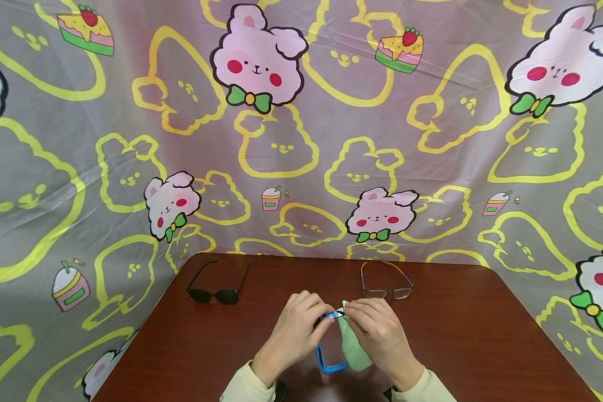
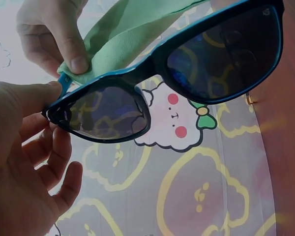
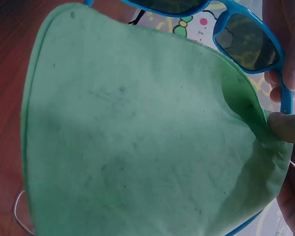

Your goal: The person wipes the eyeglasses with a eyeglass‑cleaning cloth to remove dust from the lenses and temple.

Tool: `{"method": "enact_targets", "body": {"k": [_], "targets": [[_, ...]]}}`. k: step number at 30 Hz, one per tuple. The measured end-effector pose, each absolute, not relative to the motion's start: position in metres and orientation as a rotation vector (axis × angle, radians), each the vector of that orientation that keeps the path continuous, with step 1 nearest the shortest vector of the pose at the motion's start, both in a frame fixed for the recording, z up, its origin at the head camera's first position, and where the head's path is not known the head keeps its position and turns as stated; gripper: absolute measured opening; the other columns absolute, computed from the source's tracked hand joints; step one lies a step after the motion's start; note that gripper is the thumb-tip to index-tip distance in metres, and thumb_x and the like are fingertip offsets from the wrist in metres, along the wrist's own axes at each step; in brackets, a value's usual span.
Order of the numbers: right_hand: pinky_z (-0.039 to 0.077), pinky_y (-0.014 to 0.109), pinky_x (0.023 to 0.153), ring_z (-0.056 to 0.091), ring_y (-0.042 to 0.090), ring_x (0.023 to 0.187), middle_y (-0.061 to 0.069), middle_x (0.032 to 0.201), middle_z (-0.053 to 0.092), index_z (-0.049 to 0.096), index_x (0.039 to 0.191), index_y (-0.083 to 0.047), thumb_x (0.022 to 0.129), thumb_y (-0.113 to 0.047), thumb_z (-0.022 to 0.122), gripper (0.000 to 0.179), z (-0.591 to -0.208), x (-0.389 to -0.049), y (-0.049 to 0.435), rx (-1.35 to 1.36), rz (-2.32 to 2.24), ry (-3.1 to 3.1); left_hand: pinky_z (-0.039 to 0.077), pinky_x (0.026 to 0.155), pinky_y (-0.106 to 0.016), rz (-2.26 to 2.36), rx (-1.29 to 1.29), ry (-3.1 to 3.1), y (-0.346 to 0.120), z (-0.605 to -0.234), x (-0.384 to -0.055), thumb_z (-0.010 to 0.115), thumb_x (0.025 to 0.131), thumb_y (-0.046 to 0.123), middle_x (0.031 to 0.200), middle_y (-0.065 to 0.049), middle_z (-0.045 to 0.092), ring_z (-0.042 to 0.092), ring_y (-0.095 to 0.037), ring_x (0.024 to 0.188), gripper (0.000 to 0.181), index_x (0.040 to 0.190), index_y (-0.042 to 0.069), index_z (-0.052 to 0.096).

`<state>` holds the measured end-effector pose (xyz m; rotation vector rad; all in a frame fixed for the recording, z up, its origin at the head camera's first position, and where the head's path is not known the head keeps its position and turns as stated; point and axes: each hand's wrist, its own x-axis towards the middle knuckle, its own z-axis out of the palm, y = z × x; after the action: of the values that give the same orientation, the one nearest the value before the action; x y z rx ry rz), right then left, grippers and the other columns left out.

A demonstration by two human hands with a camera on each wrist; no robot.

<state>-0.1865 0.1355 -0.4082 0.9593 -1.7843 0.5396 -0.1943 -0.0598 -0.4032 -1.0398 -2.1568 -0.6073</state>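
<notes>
Blue-framed sunglasses [image 2: 150,69] with dark lenses are held up over the table's front, between both hands. My left hand [image 1: 298,324] pinches them at one corner by the hinge, thumb on one side and fingers on the other. A light green cloth [image 3: 137,123] with small dark specks hangs from my right hand [image 1: 382,338]. The thumb and fingers of that hand pinch the cloth around a temple arm, close to the hinge, as the left wrist view shows. Much of that arm is hidden under the fabric. In the head view the cloth [image 1: 354,349] droops beside the blue frame.
Black sunglasses [image 1: 221,296] lie unfolded at the back left of the brown table [image 1: 462,318]. Clear eyeglasses [image 1: 402,293] with orange-tipped arms lie unfolded at the back, beyond my right hand. A cartoon-printed curtain [image 1: 291,128] surrounds the table's back and sides.
</notes>
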Motion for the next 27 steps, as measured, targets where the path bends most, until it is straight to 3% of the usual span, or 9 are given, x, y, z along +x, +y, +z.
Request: {"method": "enact_targets", "body": {"k": [27], "targets": [[0.047, 0.032, 0.069, 0.064, 0.021, 0.075, 0.007, 0.086, 0.071, 0.073, 0.087, -0.003, 0.098, -0.023, 0.053, 0.030, -0.415, -0.193, 0.151, 0.917, 0.544, -1.798, 0.039, 0.070, -0.028, -0.663, -1.032, -2.143, -0.071, -0.409, -0.198, 0.075, 0.079, 0.015, 0.080, 0.009, 0.057, 0.048, -0.008, 0.074, 0.009, 0.086, 0.016, 0.070]]}}
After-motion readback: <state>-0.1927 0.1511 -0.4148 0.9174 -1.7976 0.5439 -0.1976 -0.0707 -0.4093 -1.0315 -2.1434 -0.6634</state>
